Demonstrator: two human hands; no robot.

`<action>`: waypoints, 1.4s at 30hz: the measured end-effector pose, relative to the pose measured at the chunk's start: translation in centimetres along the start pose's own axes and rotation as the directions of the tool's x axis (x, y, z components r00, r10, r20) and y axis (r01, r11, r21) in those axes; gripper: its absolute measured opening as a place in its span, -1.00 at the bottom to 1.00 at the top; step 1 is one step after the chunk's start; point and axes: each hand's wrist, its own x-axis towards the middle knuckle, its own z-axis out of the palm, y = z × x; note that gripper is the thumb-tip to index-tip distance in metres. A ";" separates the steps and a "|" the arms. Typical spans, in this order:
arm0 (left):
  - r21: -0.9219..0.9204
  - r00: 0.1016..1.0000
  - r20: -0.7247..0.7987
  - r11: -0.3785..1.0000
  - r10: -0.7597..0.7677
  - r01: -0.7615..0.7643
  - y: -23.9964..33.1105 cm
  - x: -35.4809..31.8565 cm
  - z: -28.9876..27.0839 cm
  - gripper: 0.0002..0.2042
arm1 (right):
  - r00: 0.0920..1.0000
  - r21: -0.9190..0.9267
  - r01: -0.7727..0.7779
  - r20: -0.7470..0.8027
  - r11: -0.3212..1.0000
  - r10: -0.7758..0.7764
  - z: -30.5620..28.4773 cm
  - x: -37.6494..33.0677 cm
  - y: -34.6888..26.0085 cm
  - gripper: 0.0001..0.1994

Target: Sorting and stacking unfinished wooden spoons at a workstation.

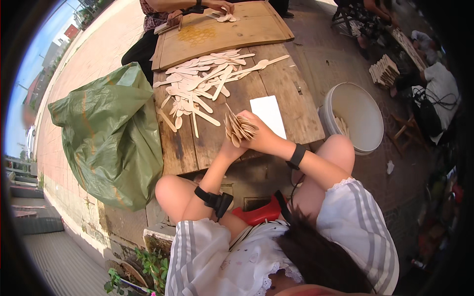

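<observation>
A bundle of wooden spoons (239, 127) is gathered upright between my hands, above the near edge of the wooden table (180, 148). My right hand (260, 132) is closed around the bundle from the right. From below and the left, my left hand (233, 149) closes on it too, its fingers largely hidden by the spoons. Just beyond, a loose pile of wooden spoons (195, 81) spreads over the tabletop, some crossing each other. A white sheet (268, 114) lies on the table to the right of my hands.
A green woven sack (111, 143) slumps against the table's left side. On the right stands a white bucket (353, 118) with some wooden pieces inside. Across the table, another person's hand (219, 7) handles spoons on a wooden board (247, 29). More stacked wooden pieces (383, 71) are farther right.
</observation>
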 end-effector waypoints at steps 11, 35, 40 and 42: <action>-0.473 0.970 -0.153 0.876 -0.188 0.095 6.5 0.5 -5.3 -0.87 | 0.954 -0.331 -0.294 -0.045 0.896 0.297 -12.5 4.4 2.1 -0.49; -0.923 0.824 0.285 0.093 -0.489 0.374 4.7 0.7 -6.4 -0.87 | 0.992 -0.945 -0.035 0.005 0.324 0.123 -18.3 9.2 13.8 -0.72; -0.908 0.887 0.232 0.239 -0.399 0.345 4.9 0.6 -5.6 -0.86 | 0.971 -0.916 -0.098 -0.002 0.389 0.240 -18.2 9.6 13.9 -0.80; -0.905 0.895 0.223 0.258 -0.387 0.337 5.2 0.7 -5.3 -0.86 | 0.974 -0.932 -0.101 -0.021 0.349 0.227 -18.3 9.2 13.5 -0.82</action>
